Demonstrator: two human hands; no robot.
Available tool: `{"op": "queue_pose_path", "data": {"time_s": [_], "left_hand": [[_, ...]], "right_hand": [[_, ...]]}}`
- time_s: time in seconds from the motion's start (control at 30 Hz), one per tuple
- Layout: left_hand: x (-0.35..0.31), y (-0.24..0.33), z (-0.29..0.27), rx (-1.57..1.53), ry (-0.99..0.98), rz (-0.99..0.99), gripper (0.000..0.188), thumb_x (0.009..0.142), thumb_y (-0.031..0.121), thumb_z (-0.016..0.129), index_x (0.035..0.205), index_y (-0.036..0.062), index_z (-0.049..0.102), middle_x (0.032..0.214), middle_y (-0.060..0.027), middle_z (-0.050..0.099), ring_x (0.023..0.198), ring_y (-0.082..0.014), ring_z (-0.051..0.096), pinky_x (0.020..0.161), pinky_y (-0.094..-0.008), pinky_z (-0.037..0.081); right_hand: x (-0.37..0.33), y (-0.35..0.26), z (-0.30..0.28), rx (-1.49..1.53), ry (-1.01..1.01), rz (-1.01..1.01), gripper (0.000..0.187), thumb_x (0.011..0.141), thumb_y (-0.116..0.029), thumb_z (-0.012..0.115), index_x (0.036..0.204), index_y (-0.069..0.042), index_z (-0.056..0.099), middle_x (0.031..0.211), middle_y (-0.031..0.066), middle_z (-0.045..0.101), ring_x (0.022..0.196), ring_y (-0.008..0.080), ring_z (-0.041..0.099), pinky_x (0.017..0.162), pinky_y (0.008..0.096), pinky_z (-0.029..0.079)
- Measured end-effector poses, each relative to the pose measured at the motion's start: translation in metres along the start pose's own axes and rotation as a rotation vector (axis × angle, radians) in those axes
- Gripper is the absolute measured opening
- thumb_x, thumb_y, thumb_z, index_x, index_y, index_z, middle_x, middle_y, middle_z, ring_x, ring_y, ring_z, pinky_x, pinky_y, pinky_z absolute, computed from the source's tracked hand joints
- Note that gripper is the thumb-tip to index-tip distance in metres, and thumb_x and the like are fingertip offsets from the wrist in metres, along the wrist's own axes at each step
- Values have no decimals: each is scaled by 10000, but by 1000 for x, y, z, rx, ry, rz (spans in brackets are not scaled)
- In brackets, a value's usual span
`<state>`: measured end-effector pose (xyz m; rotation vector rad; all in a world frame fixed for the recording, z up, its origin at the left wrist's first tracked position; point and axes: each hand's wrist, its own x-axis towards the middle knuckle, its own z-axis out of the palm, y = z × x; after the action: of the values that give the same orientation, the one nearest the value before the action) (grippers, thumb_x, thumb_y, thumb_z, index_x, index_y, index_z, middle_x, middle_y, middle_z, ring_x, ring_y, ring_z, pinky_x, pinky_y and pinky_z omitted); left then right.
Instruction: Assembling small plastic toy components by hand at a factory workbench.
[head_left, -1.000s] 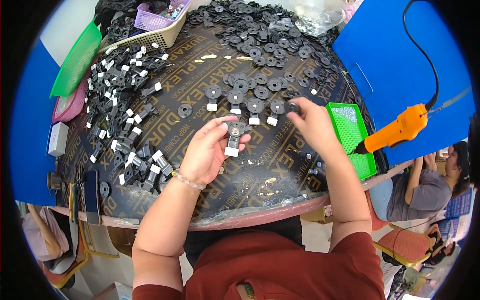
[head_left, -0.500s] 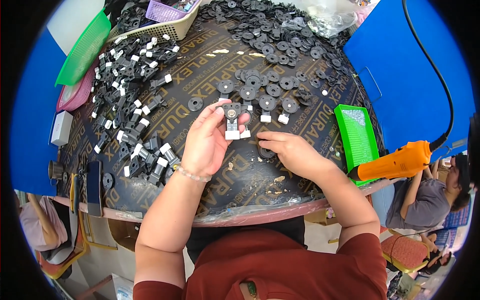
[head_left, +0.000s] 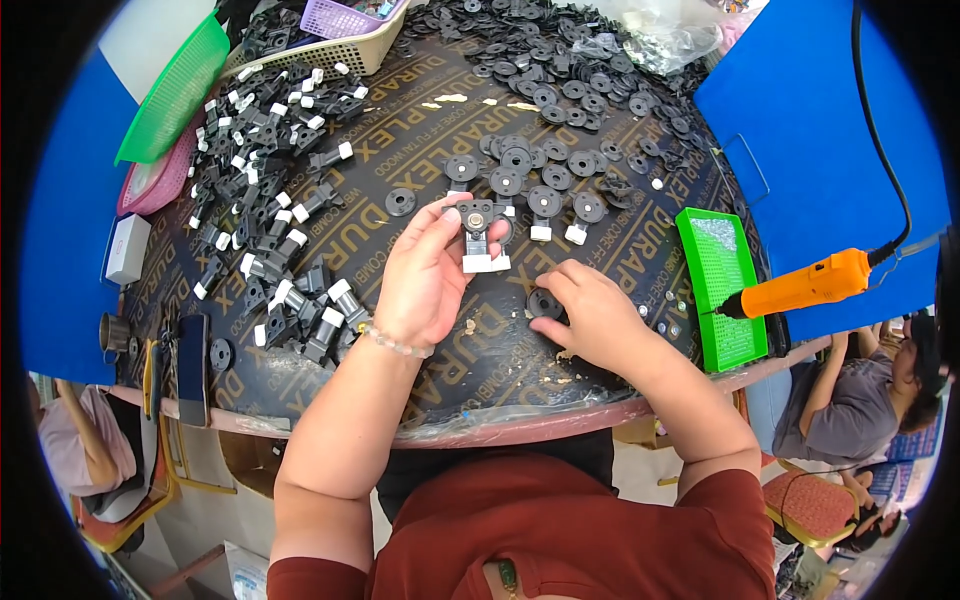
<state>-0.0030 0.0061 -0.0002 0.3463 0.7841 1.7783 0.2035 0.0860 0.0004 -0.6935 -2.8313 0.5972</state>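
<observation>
My left hand (head_left: pixel 415 285) is closed on a black bracket with a white end block (head_left: pixel 477 228), held upright above the table. A round black part shows partly behind the bracket, among my fingers. On the tabletop, my right hand (head_left: pixel 598 318) grips a black disc with a center hole (head_left: pixel 543 303) between thumb and fingers. Just beyond both hands are several disc assemblies with white blocks (head_left: pixel 545 203). A single loose disc (head_left: pixel 400 202) lies to the left of them.
Black-and-white brackets (head_left: pixel 290 215) are heaped at left, black discs (head_left: pixel 560 60) at the back. An orange electric screwdriver (head_left: pixel 808 285) hangs over a green tray (head_left: pixel 692 290) at right. A phone (head_left: pixel 193 370) lies near the left edge. Other people sit on both sides.
My right thumb has come round the disc, which was mostly under my fingers before. The orange screwdriver has swung slightly upward. The whole view has shifted a little.
</observation>
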Motion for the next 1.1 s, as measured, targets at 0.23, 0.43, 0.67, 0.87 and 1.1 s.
{"op": "queue_pose_path", "data": {"time_s": [0.23,0.43,0.67,0.87,1.1], "left_hand": [[0,0,-5,9,-10,12,238,1031,117,450,1233,16,524,1071,-206,669,940,-250,668,847,-376,553],[3,-3,-1,5,5,18,239,1026,120,465,1235,18,522,1072,-206,670,951,-246,666,849,-376,549],[3,-2,-9,51,-21,30,284,1040,123,438,1276,-21,502,1150,-183,639,1067,-274,659,904,-383,559],[-1,-6,-7,61,-146,-109,278,1045,156,460,1268,5,529,1105,-115,651,950,-194,655,864,-345,566],[-3,-10,-6,66,-222,-171,286,1043,166,469,1263,4,555,1122,-93,659,958,-167,655,843,-327,554]], "right_hand": [[11,0,-13,111,-14,-171,519,756,-225,795,1210,-52,614,1136,129,590,1129,337,560,977,404,469],[6,-30,15,-108,14,-36,574,734,-455,798,1073,-26,621,1031,152,577,977,346,621,814,433,541],[35,-10,-22,112,46,-70,402,768,-114,714,1153,-44,623,1100,157,586,1051,345,595,922,412,495],[50,-17,-48,455,229,-256,524,752,43,711,1255,-49,598,1229,141,616,1176,309,595,1006,381,469],[53,-9,-37,731,102,-159,528,760,42,716,1271,-26,600,1248,107,650,1196,236,599,1029,356,461]]}}
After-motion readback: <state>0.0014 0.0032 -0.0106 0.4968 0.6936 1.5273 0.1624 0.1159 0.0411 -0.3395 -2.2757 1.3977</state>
